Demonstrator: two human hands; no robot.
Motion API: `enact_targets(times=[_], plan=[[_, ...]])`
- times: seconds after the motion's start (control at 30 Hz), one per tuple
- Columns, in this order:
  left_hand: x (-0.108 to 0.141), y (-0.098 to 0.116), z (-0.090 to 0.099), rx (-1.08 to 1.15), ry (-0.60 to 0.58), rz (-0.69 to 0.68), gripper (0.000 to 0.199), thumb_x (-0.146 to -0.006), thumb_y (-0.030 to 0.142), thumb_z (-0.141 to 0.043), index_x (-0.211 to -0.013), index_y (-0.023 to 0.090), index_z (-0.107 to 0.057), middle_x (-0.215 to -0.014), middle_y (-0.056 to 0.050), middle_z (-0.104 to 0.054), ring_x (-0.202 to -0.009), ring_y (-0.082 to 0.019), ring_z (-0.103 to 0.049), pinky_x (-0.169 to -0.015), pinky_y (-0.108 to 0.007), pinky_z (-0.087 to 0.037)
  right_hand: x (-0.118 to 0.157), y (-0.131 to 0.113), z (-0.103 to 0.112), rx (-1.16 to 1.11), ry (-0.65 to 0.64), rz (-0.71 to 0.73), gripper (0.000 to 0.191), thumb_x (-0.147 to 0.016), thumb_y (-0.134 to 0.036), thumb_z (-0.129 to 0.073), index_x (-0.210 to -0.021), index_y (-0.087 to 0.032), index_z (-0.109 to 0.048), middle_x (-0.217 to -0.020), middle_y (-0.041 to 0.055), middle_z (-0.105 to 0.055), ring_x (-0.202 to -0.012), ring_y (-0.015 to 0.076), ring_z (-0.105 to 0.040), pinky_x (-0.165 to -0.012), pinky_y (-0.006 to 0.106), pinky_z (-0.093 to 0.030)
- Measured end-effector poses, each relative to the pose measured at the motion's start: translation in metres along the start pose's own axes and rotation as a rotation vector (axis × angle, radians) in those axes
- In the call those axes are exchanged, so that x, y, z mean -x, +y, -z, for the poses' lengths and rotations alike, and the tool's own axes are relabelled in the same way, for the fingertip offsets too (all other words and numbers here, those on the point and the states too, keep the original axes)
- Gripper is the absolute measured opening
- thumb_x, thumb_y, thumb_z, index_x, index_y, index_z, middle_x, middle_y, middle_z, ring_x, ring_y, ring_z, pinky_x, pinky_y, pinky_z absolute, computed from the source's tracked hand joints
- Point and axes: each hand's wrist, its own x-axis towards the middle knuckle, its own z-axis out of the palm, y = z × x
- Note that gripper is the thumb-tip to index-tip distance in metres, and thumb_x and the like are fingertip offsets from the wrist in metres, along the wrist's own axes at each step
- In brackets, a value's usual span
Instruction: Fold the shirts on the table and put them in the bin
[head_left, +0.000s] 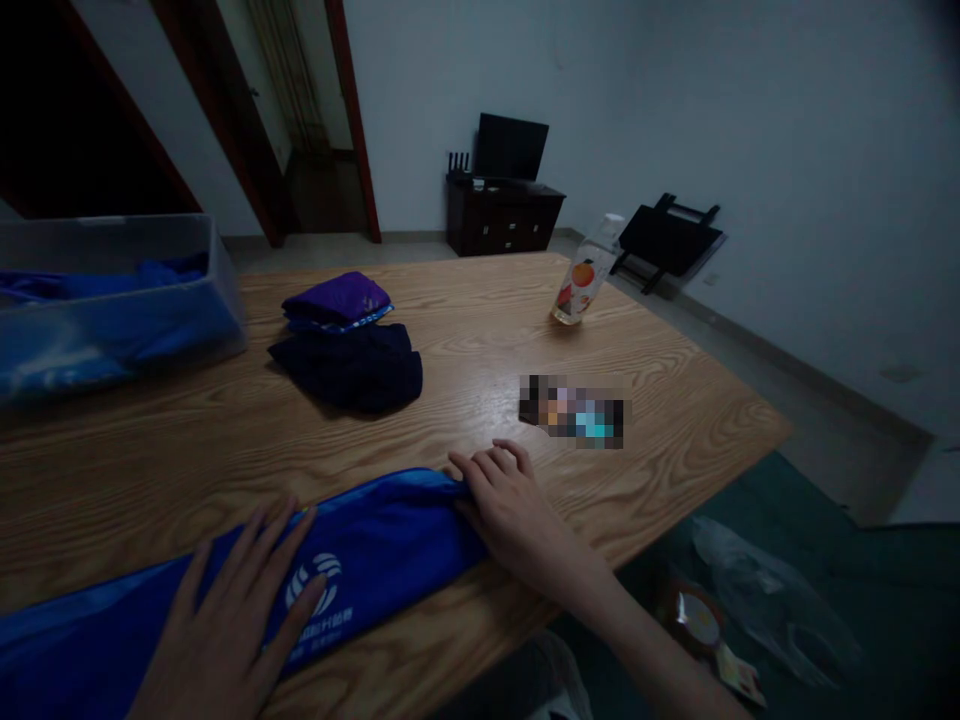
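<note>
A blue cloth (390,545) with a white round logo and white lettering lies in a long folded strip along the near edge of the wooden table. My left hand (225,610) rests flat on it with the fingers spread, just left of the logo. At the strip's right end is my right hand (499,495), its thumb at the cloth's edge and its fingers curled over the corner. The cloth's left end runs out of the picture.
A clear plastic bin (225,290) with blue cloth stands at the left. Folded purple cloth (337,300) and dark navy cloth (356,368) lie behind the strip. A bottle (585,275) stands farther back, and a blurred-out flat item (574,412) lies nearer.
</note>
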Motion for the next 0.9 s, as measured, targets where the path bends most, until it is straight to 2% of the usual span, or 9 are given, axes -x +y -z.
enact_targets(times=[0.1,0.17,0.23,0.33,0.43,0.5,0.6,0.73,0.9], plan=[[-0.003,-0.005,-0.008,-0.020,0.002,-0.100,0.063,-0.108,0.032,-0.035,-0.172,0.030,-0.032,-0.179,-0.008,-0.036,-0.167,-0.033,-0.029,-0.134,-0.065,-0.018,0.004,0.000,0.011,-0.090,-0.055,0.001,0.033,-0.108,-0.015,-0.056,-0.142,-0.018,-0.058,-0.124,0.0117,-0.068,-0.120,0.0287,-0.063,-0.118,0.055,-0.043],[-0.008,-0.005,-0.005,0.005,0.011,-0.090,0.060,-0.110,0.035,-0.037,-0.170,0.029,-0.036,-0.178,-0.009,-0.037,-0.167,-0.034,-0.027,-0.134,-0.064,-0.019,0.009,0.001,0.018,-0.165,-0.074,0.002,0.033,-0.107,-0.012,-0.055,-0.139,-0.018,-0.059,-0.123,0.0106,-0.068,-0.116,0.0266,-0.065,-0.113,0.051,-0.047],[-0.016,0.005,0.003,0.049,0.016,-0.067,0.059,-0.111,0.039,-0.040,-0.169,0.028,-0.037,-0.178,-0.008,-0.038,-0.168,-0.033,-0.027,-0.135,-0.061,-0.020,0.013,0.003,0.021,-0.259,-0.044,-0.037,0.032,-0.107,-0.013,-0.057,-0.138,-0.021,-0.059,-0.126,0.0095,-0.067,-0.117,0.0258,-0.066,-0.109,0.048,-0.050],[-0.024,0.040,0.013,0.114,0.031,-0.077,0.057,-0.110,0.040,-0.047,-0.166,0.029,-0.042,-0.173,-0.005,-0.046,-0.163,-0.028,-0.038,-0.133,-0.051,-0.031,0.018,0.008,0.019,-0.428,0.062,-0.130,0.033,-0.106,-0.016,-0.060,-0.138,-0.026,-0.058,-0.133,0.0081,-0.066,-0.122,0.0250,-0.065,-0.105,0.043,-0.053],[-0.030,0.092,0.015,0.143,0.115,-0.146,0.051,-0.107,0.038,-0.052,-0.157,0.027,-0.053,-0.158,-0.005,-0.064,-0.145,-0.024,-0.060,-0.119,-0.040,-0.050,0.021,0.008,0.014,-0.554,0.181,-0.178,0.038,-0.106,-0.019,-0.061,-0.142,-0.029,-0.056,-0.138,0.0081,-0.063,-0.125,0.0246,-0.065,-0.106,0.041,-0.055],[-0.034,0.125,0.010,0.141,0.173,-0.184,0.048,-0.104,0.037,-0.054,-0.150,0.022,-0.059,-0.150,-0.008,-0.070,-0.136,-0.026,-0.065,-0.114,-0.042,-0.054,0.023,0.006,0.012,-0.610,0.220,-0.201,0.042,-0.106,-0.025,-0.063,-0.146,-0.031,-0.054,-0.142,0.0080,-0.062,-0.126,0.0250,-0.065,-0.106,0.041,-0.057],[-0.039,0.162,0.000,0.110,0.201,-0.128,0.050,-0.098,0.029,-0.056,-0.146,0.017,-0.061,-0.149,-0.012,-0.071,-0.136,-0.031,-0.065,-0.117,-0.053,-0.049,0.027,0.003,0.008,-0.664,0.239,-0.239,0.047,-0.108,-0.034,-0.062,-0.152,-0.034,-0.049,-0.153,0.0081,-0.057,-0.137,0.0264,-0.061,-0.107,0.041,-0.060],[-0.046,0.183,-0.005,0.086,0.103,-0.014,0.062,-0.090,0.021,-0.060,-0.152,0.019,-0.055,-0.155,-0.012,-0.065,-0.142,-0.034,-0.061,-0.118,-0.063,-0.048,0.032,0.003,0.003,-0.658,0.283,-0.245,0.049,-0.110,-0.038,-0.056,-0.158,-0.036,-0.044,-0.169,0.0083,-0.042,-0.157,0.0288,-0.044,-0.116,0.047,-0.057],[-0.062,0.197,0.000,0.128,0.086,0.100,0.060,-0.081,0.013,-0.061,-0.141,0.020,-0.057,-0.145,-0.016,-0.068,-0.137,-0.036,-0.062,-0.117,-0.069,-0.050,0.035,0.005,-0.002,-0.648,0.299,-0.246,0.051,-0.112,-0.036,-0.052,-0.161,-0.037,-0.040,-0.176,0.0074,-0.031,-0.163,0.0299,-0.036,-0.121,0.052,-0.054]])
